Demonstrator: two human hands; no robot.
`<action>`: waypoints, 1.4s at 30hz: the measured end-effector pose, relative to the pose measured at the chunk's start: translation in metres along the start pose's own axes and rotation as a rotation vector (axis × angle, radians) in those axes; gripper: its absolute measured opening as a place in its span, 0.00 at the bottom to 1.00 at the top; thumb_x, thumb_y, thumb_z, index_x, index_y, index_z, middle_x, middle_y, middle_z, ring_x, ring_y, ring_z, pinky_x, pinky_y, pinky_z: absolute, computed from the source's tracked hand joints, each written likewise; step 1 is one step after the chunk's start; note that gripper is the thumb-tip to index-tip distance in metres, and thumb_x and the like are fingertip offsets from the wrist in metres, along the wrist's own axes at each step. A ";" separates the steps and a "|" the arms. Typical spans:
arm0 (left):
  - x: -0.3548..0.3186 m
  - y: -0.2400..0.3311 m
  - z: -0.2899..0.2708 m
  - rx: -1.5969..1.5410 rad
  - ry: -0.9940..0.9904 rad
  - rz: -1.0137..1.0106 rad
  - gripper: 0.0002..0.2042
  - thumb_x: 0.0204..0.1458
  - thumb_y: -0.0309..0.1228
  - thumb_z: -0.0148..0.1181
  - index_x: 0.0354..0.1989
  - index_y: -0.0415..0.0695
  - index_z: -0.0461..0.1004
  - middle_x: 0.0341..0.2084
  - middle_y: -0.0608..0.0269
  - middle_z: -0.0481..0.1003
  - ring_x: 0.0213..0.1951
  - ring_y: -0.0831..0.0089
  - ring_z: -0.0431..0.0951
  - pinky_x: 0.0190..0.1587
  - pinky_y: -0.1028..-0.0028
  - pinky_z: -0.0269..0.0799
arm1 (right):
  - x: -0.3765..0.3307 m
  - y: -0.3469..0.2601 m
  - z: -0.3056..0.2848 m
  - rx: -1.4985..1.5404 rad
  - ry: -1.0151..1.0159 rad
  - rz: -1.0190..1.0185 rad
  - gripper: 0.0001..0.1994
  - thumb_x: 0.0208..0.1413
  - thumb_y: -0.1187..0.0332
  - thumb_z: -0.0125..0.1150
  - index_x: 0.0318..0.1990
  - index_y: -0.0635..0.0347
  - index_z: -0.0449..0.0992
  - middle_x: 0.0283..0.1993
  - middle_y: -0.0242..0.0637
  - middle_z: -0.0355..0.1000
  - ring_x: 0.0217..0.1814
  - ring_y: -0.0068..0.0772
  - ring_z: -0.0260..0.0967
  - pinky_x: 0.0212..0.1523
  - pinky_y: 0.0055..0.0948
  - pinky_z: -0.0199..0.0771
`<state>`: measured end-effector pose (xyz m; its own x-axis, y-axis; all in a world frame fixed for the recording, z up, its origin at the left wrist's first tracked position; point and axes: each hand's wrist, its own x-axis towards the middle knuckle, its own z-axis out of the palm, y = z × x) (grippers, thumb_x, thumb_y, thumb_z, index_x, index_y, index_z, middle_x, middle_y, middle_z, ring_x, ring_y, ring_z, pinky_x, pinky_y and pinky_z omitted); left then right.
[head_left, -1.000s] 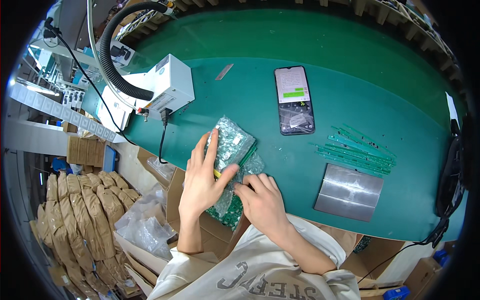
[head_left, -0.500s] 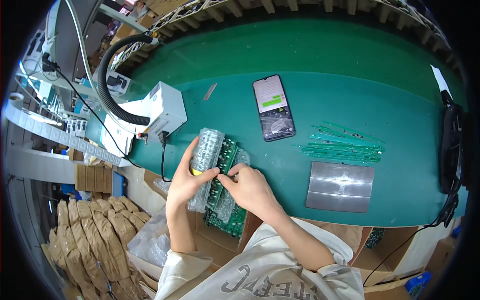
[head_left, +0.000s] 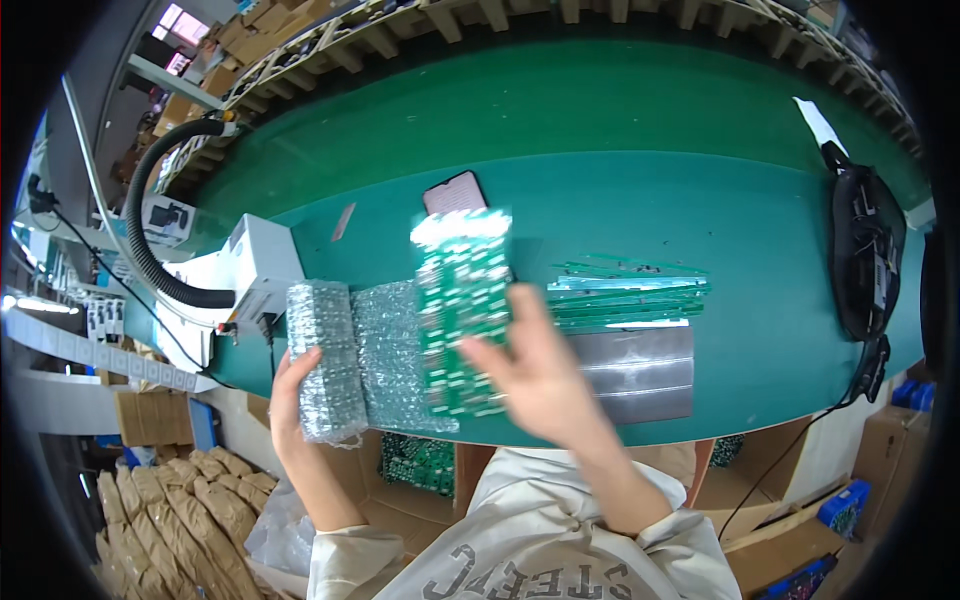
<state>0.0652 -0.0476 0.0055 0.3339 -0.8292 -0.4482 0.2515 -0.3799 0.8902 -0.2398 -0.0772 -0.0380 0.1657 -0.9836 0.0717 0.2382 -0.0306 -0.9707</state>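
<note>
My right hand (head_left: 535, 380), smeared by motion, grips a green circuit board panel (head_left: 462, 320) by its right side. The panel is upright in the picture and blurred, with pale component rows. On the left, my left hand (head_left: 292, 385) is closed round a thick bundle of bubble wrap (head_left: 328, 350), thumb on top. What lies inside the bundle cannot be made out. From it a flat stretch of bubble wrap (head_left: 390, 345) reaches right, partly under the panel. Behind the panel's top edge a phone (head_left: 455, 192) is partly covered.
Thin green board strips (head_left: 630, 295) lie beside a dark grey plate (head_left: 640, 370). A white box-shaped device (head_left: 262, 262) with a black hose (head_left: 150, 240) stands left. A black bag (head_left: 865, 250) is at right. Below the bench edge, a cardboard box holds green boards (head_left: 418, 462).
The circuit board has come away from the bubble wrap and moved right in my right hand. The wrap now lies spread open beside the bundle. The whole view has shifted.
</note>
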 end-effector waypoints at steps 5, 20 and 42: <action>0.017 -0.002 -0.002 0.116 -0.024 0.049 0.22 0.59 0.30 0.66 0.60 0.35 0.73 0.46 0.58 0.81 0.42 0.71 0.82 0.45 0.70 0.78 | -0.010 -0.059 -0.149 -0.590 0.436 0.204 0.20 0.71 0.67 0.62 0.64 0.58 0.63 0.33 0.28 0.64 0.32 0.22 0.58 0.33 0.30 0.65; 0.026 -0.012 -0.022 0.895 0.293 0.227 0.25 0.71 0.39 0.56 0.71 0.40 0.68 0.47 0.58 0.78 0.47 0.76 0.75 0.52 0.73 0.70 | -0.030 -0.074 -0.289 -1.326 0.682 -0.058 0.16 0.64 0.71 0.67 0.57 0.68 0.78 0.40 0.40 0.80 0.42 0.27 0.74 0.48 0.26 0.73; -0.059 -0.077 0.195 0.711 -0.500 0.784 0.12 0.52 0.20 0.72 0.45 0.40 0.85 0.43 0.56 0.83 0.41 0.61 0.84 0.43 0.66 0.80 | -0.046 -0.099 -0.155 -1.229 -0.248 -0.247 0.19 0.40 0.80 0.65 0.44 0.61 0.84 0.44 0.37 0.82 0.42 0.39 0.77 0.43 0.37 0.73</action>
<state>-0.1508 -0.0497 -0.0205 -0.2626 -0.9470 0.1853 -0.4821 0.2951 0.8249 -0.4190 -0.0567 0.0194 0.4490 -0.8728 0.1912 -0.7276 -0.4813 -0.4888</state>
